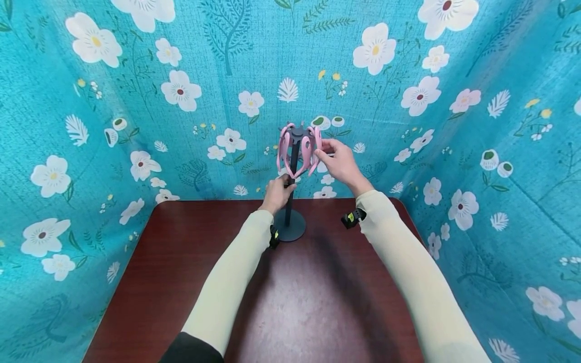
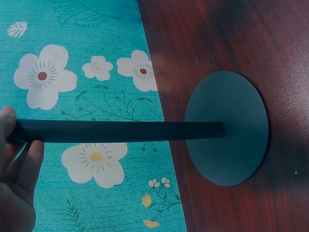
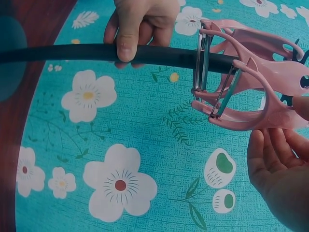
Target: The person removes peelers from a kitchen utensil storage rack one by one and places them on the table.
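Note:
A dark stand has a round base (image 1: 295, 231) on the table and a thin upright pole (image 2: 120, 131). From the hooked top of the stand hang several pink Y-shaped peelers (image 1: 306, 149), their blades pointing down. My left hand (image 1: 274, 195) grips the pole just below the peelers, thumb and fingers round it. At the right side of the rack, my right hand (image 1: 340, 164) pinches the handle of one pink peeler (image 3: 275, 117) between thumb and fingers. That peeler hangs beside the others, close to its hook.
The stand is near the far edge of a dark red-brown table (image 1: 181, 262). Behind it and on both sides hangs a turquoise flowered cloth (image 1: 254, 45). Each wrist wears a small black camera, such as the right wrist camera (image 1: 351, 219).

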`<action>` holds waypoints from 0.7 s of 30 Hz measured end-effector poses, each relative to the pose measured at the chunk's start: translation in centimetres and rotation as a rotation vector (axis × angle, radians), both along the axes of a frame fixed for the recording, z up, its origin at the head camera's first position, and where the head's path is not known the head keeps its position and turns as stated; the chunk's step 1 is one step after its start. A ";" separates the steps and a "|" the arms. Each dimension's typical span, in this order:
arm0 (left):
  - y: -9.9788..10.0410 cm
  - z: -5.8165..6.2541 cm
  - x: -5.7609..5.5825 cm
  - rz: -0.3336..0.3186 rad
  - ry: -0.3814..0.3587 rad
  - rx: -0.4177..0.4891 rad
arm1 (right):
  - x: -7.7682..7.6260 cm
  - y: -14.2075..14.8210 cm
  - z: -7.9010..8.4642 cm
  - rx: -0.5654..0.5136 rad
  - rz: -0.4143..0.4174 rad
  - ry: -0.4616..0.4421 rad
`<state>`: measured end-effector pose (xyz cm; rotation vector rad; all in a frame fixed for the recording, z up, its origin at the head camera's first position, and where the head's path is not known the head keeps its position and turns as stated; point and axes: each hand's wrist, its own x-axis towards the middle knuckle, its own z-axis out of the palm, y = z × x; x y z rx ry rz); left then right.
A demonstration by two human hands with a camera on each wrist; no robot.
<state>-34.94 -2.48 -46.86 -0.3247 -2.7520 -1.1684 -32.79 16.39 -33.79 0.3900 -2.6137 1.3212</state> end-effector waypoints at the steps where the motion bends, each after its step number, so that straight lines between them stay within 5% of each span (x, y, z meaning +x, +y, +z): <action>1: 0.0 0.0 0.0 -0.001 0.003 0.000 | 0.0 0.0 0.0 0.004 -0.002 0.001; 21: 0.0 -0.2 0.0 -0.020 -0.006 0.066 | 0.5 2.7 -0.4 -0.011 -0.030 -0.017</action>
